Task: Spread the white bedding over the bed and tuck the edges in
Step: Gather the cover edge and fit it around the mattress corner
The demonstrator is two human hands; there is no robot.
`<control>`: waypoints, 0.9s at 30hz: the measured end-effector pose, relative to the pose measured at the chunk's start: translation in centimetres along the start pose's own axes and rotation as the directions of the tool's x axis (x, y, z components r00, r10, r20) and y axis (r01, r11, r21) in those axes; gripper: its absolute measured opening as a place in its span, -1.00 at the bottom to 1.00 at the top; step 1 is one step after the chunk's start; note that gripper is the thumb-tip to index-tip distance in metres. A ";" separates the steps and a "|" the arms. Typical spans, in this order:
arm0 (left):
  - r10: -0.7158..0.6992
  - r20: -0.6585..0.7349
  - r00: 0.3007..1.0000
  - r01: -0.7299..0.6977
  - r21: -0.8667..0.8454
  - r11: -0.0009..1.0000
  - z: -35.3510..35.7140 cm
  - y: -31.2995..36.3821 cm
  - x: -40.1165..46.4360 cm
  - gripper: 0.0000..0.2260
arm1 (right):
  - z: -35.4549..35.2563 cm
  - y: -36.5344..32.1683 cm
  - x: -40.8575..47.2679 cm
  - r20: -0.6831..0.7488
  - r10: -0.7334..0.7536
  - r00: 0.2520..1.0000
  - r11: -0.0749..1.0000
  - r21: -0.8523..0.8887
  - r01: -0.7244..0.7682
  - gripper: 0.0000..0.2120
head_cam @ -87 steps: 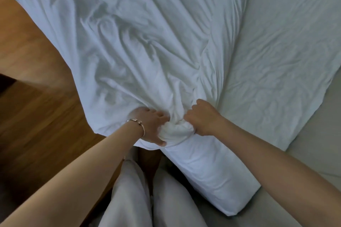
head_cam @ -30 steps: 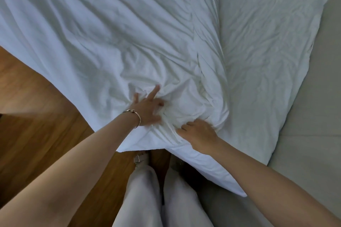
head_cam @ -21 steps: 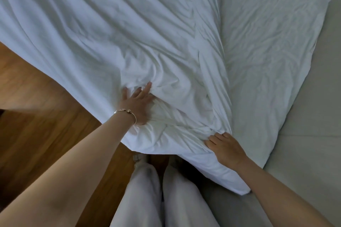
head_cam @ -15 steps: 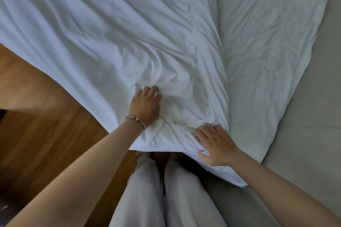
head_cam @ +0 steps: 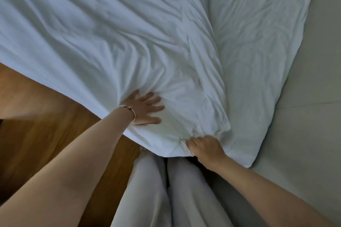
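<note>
Bedding: the white bedding (head_cam: pixel 114 42) lies rumpled across the bed (head_cam: pixel 313 116), one corner hanging near the person's legs.
Left hand: the left hand (head_cam: pixel 145 109) lies flat, fingers spread, pressing the cloth down, likely to pin it.
Right hand: the right hand (head_cam: pixel 204 148) has its grip closed, fingers curled into a bunched fold at the corner, probably to pull it taut.
Floor: wooden floor (head_cam: pixel 36 125) beside the bed.

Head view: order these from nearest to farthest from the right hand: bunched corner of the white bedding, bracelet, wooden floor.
From the right hand:
1. Bunched corner of the white bedding, gripped at its fingers.
2. Bracelet, on the left wrist, up-left.
3. Wooden floor, far left beyond the bed edge.
</note>
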State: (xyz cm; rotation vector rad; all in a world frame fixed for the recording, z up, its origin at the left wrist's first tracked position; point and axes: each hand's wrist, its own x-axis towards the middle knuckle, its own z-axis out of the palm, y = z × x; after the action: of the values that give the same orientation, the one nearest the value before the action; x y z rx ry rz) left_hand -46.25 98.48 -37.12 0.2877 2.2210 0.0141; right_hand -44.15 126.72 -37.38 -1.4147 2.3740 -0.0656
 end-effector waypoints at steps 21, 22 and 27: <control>0.108 -0.492 0.864 -0.147 -0.041 0.988 -10.7 5.7 5.5 -0.62 | -5.7 3.6 5.6 -0.018 0.862 0.506 0.458 0.454 -0.764 -0.42; 0.073 -0.419 0.905 -0.085 -0.011 0.996 -11.3 5.8 6.2 -0.56 | -5.7 3.8 6.6 0.002 0.887 0.462 0.412 0.449 -0.793 -0.40; 0.057 -0.188 0.981 -0.034 0.128 0.991 -13.6 4.8 8.7 -0.34 | -4.1 4.3 7.8 0.022 0.925 0.380 0.343 0.383 -0.857 -0.23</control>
State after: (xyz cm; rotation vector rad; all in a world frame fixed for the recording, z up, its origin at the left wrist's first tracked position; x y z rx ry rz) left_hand -61.04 106.24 -34.89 0.4213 2.4104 -0.0751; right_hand -52.47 121.57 -36.84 0.2476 2.7807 -0.3088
